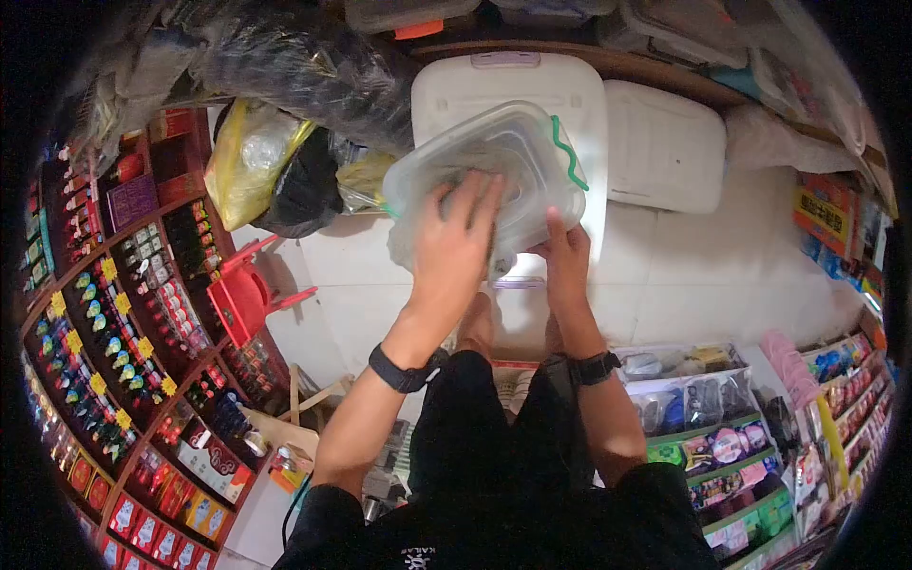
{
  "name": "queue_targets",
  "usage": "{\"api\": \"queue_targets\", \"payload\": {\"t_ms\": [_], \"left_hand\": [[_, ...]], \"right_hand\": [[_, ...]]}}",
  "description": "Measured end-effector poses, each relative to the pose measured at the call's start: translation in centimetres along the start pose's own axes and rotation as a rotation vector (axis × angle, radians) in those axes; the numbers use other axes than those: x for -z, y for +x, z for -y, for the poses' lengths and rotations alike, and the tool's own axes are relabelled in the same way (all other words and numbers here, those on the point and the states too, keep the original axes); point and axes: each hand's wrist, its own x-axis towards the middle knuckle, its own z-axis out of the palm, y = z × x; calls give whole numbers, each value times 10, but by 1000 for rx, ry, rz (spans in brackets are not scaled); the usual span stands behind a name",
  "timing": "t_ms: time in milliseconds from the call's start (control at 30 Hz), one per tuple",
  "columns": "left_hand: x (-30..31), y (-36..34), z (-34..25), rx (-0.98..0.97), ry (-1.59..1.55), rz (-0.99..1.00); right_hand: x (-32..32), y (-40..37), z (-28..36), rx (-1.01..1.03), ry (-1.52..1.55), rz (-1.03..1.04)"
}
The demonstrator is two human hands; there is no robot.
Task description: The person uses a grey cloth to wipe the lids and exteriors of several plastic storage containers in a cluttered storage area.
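Note:
I hold a clear plastic container (513, 152) with a green-clipped lid in front of me, above a white storage bin (456, 90). My left hand (454, 247) lies flat on the container's near face, fingers spread over it. On the container's lower right edge, my right hand (566, 255) grips with the thumb pointing up. Both wrists wear dark bands. My bare feet and dark shorts show below, on the white tiled floor (693, 275).
Red shelves (123, 313) packed with small goods curve along the left. A red plastic stool (242, 294) stands by them. Yellow and black bags (266, 171) lie beside the bin. A second white bin (665, 147) sits to the right. Display racks (722, 446) fill the lower right.

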Motion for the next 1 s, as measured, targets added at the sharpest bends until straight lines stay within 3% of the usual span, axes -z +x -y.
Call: {"api": "queue_targets", "payload": {"t_ms": [67,233,333,400,433,500,700,1000], "left_hand": [[11,-11,4,161,10,-24],[10,-8,-9,268,-26,-23],[-15,23,-28,124,-44,-48],[-22,40,-37,-117,-266,-53],[-20,38,-38,-111,-268,-53],[-18,36,-39,-95,-329,-16],[14,-33,-11,-83,-125,167],[43,-115,-22,144,-344,95]], "right_hand": [[-1,0,-1,10,7,-6],[6,6,-17,-27,-13,-4],[-4,4,-8,82,64,-37],[20,14,-32,43,-48,-34],[24,14,-33,4,-157,-26],[13,8,-22,28,-60,-1],[1,0,-18,20,61,4],[-14,8,2,117,-61,-137]]}}
